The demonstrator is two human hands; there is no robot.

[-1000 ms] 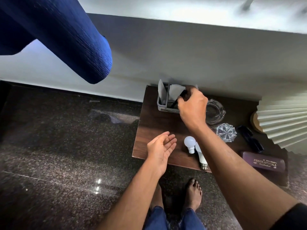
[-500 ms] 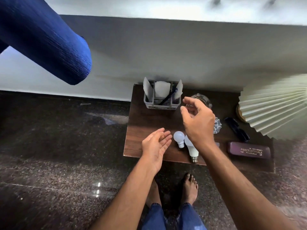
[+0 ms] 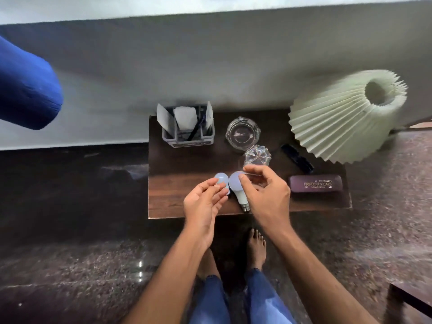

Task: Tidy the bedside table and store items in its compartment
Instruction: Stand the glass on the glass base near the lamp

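Beyond the left hand, at the desk's far left corner against the wall, a grey organizer is standing upright, its compartments holding white papers and a dark pen leaning slantwise. Whether more is lying inside cannot be told. A clear glass ashtray is sitting beyond the right hand, with nothing visible in it, and a faceted glass piece is lying just beside it, close to the right fingertips.

The left hand is hovering over the desk's near edge, palm turned up and fingers loosely apart, its tips touching or nearly touching the small white bulb; a firm grip cannot be told. The right hand is curling over the larger bulb, thumb and forefinger closing around its dome, while the bulb's metal base is pointing toward the near edge. The two bulbs are lying side by side between the hands.

A strip of bare wood is running left of the left hand, between the organizer and the front edge. Right of the right hand, a maroon spectacle case is lying near the front edge, a black object beyond it, and a pleated lampshade is tilting over the desk's far right corner. A blue cushion is showing far left, above the dark stone floor.
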